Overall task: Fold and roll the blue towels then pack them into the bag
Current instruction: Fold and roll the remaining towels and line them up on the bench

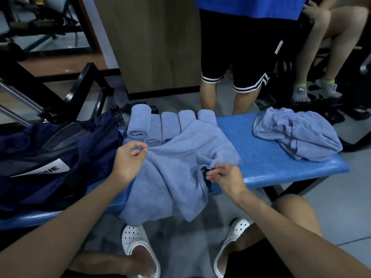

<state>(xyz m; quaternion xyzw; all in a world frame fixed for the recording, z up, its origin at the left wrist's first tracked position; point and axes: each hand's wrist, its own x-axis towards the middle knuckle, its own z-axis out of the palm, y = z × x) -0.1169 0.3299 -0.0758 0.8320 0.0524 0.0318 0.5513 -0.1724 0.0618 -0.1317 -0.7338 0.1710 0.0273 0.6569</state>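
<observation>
Pinching one towel (180,157) with left hand (128,158) and right hand (227,177) on the bench (267,157); several rolls (169,125) lie beside the bag (60,149), unpacked, a heap (297,135) yet to fold

Single wide-angle view from head height, looking forward and down, close over the near edge of the bench (267,153), taking in its far edge and the floor (341,217) beyond.

An unfolded blue towel (180,167) drapes over the blue bench (271,163) — the left hand (128,157) pinches one edge, the right hand (224,177) another. Rolled towels (160,125) lie behind (one stacked on top), beside the navy bag (50,157); a crumpled towel heap (297,135) sits well apart.
</observation>
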